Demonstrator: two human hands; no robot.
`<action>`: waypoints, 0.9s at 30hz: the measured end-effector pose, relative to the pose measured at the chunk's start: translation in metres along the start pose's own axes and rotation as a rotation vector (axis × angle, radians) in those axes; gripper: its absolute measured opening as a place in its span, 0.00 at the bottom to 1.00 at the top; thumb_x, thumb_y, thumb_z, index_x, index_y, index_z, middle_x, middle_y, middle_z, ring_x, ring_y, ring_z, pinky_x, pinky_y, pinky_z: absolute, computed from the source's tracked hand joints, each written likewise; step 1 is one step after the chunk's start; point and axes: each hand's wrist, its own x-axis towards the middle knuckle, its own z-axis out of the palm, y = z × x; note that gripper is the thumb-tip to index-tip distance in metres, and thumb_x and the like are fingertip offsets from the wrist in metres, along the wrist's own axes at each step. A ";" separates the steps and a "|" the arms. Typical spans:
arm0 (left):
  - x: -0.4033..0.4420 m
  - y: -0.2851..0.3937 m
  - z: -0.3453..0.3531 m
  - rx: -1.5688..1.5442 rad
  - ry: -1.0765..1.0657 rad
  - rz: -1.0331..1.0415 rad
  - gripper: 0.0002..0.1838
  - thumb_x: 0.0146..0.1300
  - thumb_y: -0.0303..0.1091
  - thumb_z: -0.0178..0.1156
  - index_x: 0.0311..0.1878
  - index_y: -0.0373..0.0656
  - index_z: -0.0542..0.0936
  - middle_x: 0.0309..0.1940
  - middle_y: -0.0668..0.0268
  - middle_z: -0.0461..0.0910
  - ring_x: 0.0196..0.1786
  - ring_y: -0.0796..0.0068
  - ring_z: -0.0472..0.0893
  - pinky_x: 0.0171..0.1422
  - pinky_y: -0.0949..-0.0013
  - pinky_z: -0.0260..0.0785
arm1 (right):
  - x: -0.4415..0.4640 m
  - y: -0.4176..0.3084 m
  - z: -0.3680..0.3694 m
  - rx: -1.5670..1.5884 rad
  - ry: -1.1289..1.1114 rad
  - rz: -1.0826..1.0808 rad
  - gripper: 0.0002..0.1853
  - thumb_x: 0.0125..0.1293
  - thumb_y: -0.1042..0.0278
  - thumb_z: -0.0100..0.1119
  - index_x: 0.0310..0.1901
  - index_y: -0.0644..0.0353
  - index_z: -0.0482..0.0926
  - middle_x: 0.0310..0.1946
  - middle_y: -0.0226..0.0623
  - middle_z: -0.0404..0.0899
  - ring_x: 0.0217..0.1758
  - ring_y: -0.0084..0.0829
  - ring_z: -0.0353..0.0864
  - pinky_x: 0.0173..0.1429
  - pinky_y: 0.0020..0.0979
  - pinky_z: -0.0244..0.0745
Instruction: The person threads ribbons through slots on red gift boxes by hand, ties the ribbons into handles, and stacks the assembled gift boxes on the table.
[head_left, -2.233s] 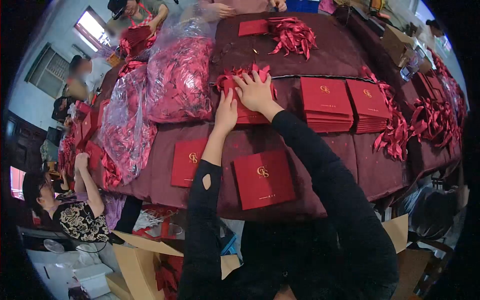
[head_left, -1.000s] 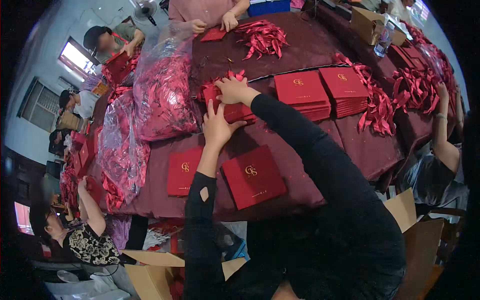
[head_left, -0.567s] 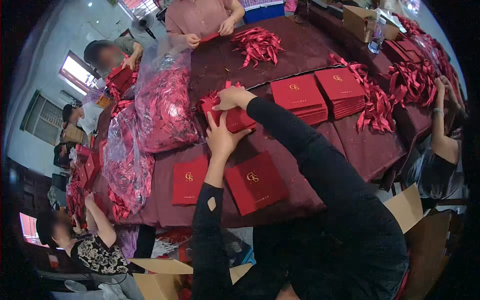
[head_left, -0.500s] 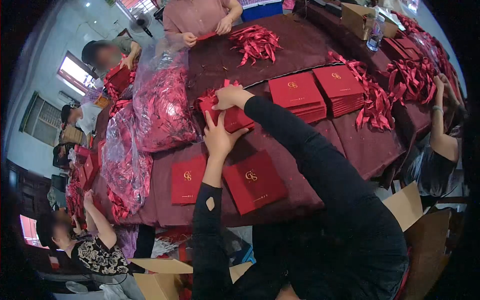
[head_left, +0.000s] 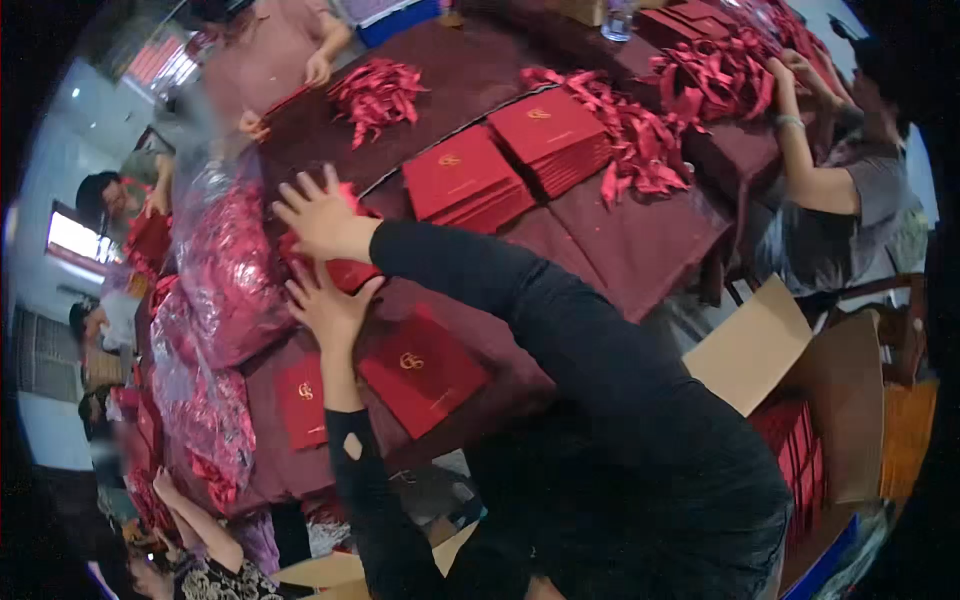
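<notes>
In the head view, a pile of red folders (head_left: 350,273) is located on the surface (head_left: 640,270), under and between the hands. The grip of the right hand (head_left: 325,224) is opened wide over the pile; the left hand (head_left: 330,312) is spread at its near edge. Nothing is seen clasped; firm contact cannot be confirmed. A shorter stack (head_left: 455,175) and a taller stack (head_left: 550,125) are already formed. Two single folders, a right one (head_left: 428,375) and a left one (head_left: 300,418), are left unstacked.
</notes>
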 end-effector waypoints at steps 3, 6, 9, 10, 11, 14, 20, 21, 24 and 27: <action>-0.001 -0.013 0.020 0.055 0.136 0.047 0.62 0.41 0.77 0.58 0.74 0.48 0.52 0.73 0.49 0.50 0.71 0.35 0.53 0.71 0.33 0.44 | -0.036 -0.008 -0.060 0.333 0.314 -0.146 0.23 0.54 0.55 0.60 0.49 0.58 0.73 0.47 0.39 0.74 0.52 0.40 0.72 0.53 0.44 0.67; -0.007 0.001 -0.011 0.038 -0.010 0.013 0.55 0.51 0.62 0.64 0.75 0.47 0.47 0.74 0.49 0.49 0.73 0.38 0.51 0.71 0.34 0.41 | -0.128 0.012 -0.148 0.263 0.221 -0.381 0.09 0.52 0.62 0.58 0.33 0.54 0.74 0.31 0.31 0.72 0.40 0.34 0.74 0.43 0.35 0.70; -0.048 0.020 -0.052 -0.284 0.305 0.158 0.42 0.54 0.48 0.67 0.70 0.45 0.61 0.67 0.51 0.62 0.68 0.48 0.62 0.69 0.43 0.51 | -0.213 0.082 -0.197 -0.037 -0.102 -0.216 0.09 0.48 0.64 0.57 0.32 0.54 0.76 0.34 0.31 0.76 0.41 0.34 0.75 0.42 0.35 0.75; -0.064 0.019 -0.046 -0.406 0.374 0.217 0.32 0.52 0.43 0.70 0.60 0.44 0.72 0.57 0.54 0.72 0.60 0.52 0.69 0.64 0.49 0.58 | -0.236 0.116 -0.206 -0.202 -0.166 -0.113 0.09 0.48 0.66 0.57 0.32 0.56 0.76 0.34 0.32 0.76 0.40 0.35 0.76 0.40 0.35 0.75; -0.086 0.018 -0.041 -0.542 0.187 0.287 0.25 0.57 0.44 0.67 0.55 0.41 0.75 0.55 0.55 0.71 0.57 0.55 0.69 0.60 0.48 0.62 | -0.262 0.158 -0.189 -0.351 -0.230 0.022 0.09 0.49 0.66 0.57 0.34 0.57 0.77 0.34 0.33 0.78 0.40 0.36 0.78 0.40 0.35 0.76; -0.121 0.045 -0.054 -0.303 -0.094 0.405 0.32 0.52 0.54 0.67 0.54 0.41 0.76 0.52 0.55 0.73 0.56 0.55 0.71 0.56 0.53 0.64 | -0.302 0.220 -0.190 -0.601 -0.471 0.014 0.21 0.55 0.68 0.55 0.54 0.53 0.76 0.38 0.34 0.78 0.41 0.34 0.79 0.38 0.34 0.77; -0.128 0.048 -0.042 -0.155 -0.126 0.258 0.48 0.48 0.65 0.64 0.65 0.40 0.67 0.57 0.54 0.70 0.60 0.56 0.68 0.64 0.53 0.58 | -0.295 0.249 -0.189 -0.365 -0.509 -0.047 0.19 0.50 0.71 0.56 0.47 0.56 0.79 0.39 0.39 0.78 0.45 0.42 0.78 0.44 0.36 0.76; -0.127 0.047 -0.041 -0.178 -0.159 0.232 0.50 0.46 0.66 0.65 0.66 0.39 0.66 0.58 0.53 0.69 0.61 0.56 0.67 0.65 0.52 0.57 | -0.302 0.266 -0.185 -0.281 -0.387 -0.064 0.16 0.50 0.71 0.57 0.43 0.57 0.79 0.36 0.38 0.78 0.41 0.41 0.78 0.40 0.36 0.75; -0.127 0.048 -0.040 -0.200 -0.198 0.180 0.55 0.45 0.68 0.65 0.68 0.37 0.62 0.58 0.52 0.67 0.62 0.53 0.65 0.68 0.50 0.53 | -0.287 0.277 -0.190 0.389 0.035 0.390 0.08 0.63 0.68 0.58 0.42 0.59 0.78 0.34 0.35 0.80 0.33 0.34 0.78 0.37 0.37 0.72; -0.132 0.051 -0.039 -0.198 -0.158 0.148 0.55 0.46 0.68 0.65 0.68 0.36 0.61 0.57 0.52 0.67 0.62 0.52 0.64 0.68 0.49 0.51 | -0.254 0.288 -0.231 1.228 0.508 0.672 0.07 0.72 0.64 0.51 0.44 0.56 0.75 0.43 0.34 0.81 0.45 0.30 0.81 0.48 0.29 0.74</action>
